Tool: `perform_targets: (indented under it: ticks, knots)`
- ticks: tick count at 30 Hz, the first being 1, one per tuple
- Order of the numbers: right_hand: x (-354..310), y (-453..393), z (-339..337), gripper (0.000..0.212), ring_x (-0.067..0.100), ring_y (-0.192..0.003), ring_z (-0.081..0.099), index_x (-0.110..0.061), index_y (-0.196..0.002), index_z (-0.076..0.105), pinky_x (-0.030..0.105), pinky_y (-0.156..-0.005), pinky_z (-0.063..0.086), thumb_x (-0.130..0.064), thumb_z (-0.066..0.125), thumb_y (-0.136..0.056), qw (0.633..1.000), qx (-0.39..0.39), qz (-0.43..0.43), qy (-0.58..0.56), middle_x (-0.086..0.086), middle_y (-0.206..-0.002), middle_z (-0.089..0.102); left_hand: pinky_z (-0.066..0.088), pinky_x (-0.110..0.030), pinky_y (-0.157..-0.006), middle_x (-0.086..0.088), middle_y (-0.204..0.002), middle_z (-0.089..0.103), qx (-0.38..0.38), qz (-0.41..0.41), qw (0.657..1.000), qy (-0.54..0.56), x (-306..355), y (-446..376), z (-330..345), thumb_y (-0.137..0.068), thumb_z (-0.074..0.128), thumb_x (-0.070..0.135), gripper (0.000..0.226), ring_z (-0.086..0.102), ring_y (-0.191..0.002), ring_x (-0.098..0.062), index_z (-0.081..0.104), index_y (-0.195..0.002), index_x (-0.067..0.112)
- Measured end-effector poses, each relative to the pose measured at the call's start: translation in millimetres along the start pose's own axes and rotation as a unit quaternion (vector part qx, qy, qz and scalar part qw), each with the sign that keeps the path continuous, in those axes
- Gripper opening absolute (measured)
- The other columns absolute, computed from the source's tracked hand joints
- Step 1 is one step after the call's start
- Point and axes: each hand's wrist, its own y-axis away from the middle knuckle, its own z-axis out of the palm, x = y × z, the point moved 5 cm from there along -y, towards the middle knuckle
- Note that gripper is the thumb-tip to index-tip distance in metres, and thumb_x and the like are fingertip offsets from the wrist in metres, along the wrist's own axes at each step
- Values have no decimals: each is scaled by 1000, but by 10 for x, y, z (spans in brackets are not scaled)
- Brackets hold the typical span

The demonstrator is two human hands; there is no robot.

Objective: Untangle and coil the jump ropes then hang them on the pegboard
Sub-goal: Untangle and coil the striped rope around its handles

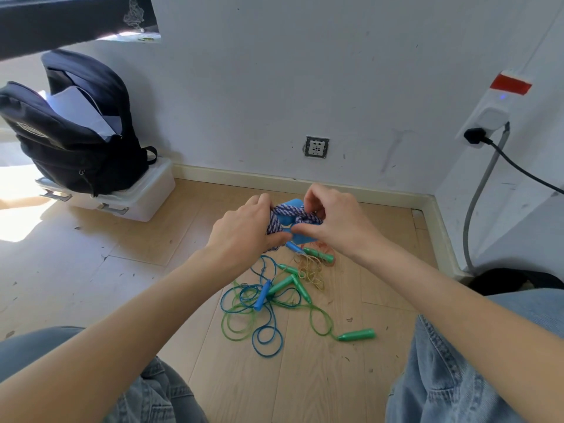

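Head view, looking down at a person seated on a wooden floor, both hands raised over a heap of jump ropes:

- One wooden floor (91,270), pale planks, meeting a white wall at the far side.
- One dark backpack (76,141), far left, open at the top with white papers showing; a small patch on its front cannot be read.
- One white storage box (146,196) under the backpack, with two latches on its near side.
- Two knees in blue jeans (457,377), near left and near right.
- One white power strip (494,108) on the right wall, with a red band at its top, one black plug and two cables trailing down.
- Two hands. The left hand (244,230) grips a bundle of purple-and-white braided rope (279,219); the right hand (332,221) pinches the same rope at a knot, thumb and fingers curled. The rope is held above the floor, between the hands, with a blue handle (294,206) showing behind it.
- One tangle of thin ropes on the floor just near of the hands: a blue rope (268,334), a green rope (320,319) and an orange rope (311,267), overlapping.
- Five green handles and two blue handles can be counted in the tangle; one green handle (357,334) lies apart at the near right.
- One wall socket (316,147), far centre, no readable writing.
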Motion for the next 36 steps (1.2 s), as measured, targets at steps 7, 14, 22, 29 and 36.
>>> perform_targets:
  ticks: [7,14,22,29,36]
  knots:
    - [53,2,92,16,16,-64,53,-12,-78,52,21,-55,41,-16,67,-75,998,17,40,38,-1,-70,58,35,-35,-61,-1,-112,49,-1,6,997,-72,94,6,50,-85,55,53,50,60,-92,-30,39,-112,13]
    - [13,8,102,11,18,-76,39,-14,-84,41,27,-62,29,-8,50,-87,965,-16,-15,260,1,-83,42,40,-34,-67,-5,-111,53,-43,-20,999,-10,56,-79,171,-84,54,54,51,57,-96,-29,42,-110,11]
    - [-303,115,146,11,16,-71,43,-12,-71,47,23,-59,34,-11,55,-79,968,46,-166,184,1,-70,48,40,-33,-65,-10,-103,59,-76,-64,993,61,-54,-141,285,-86,51,52,48,58,-89,-29,43,-106,8]
    - [-207,114,244,20,4,-54,42,-19,-68,51,19,-52,35,-19,59,-86,987,-133,-13,-95,-8,-62,51,44,-28,-69,3,-87,60,-177,50,978,97,-44,-53,356,-81,59,49,34,60,-87,-20,52,-98,20]
    - [111,-116,-188,21,4,-46,52,-13,-69,51,21,-52,45,-5,60,-85,877,10,159,-452,0,-61,54,56,-26,-71,3,-93,70,-223,-33,855,468,73,92,251,-76,69,41,35,69,-81,-11,58,-105,25]
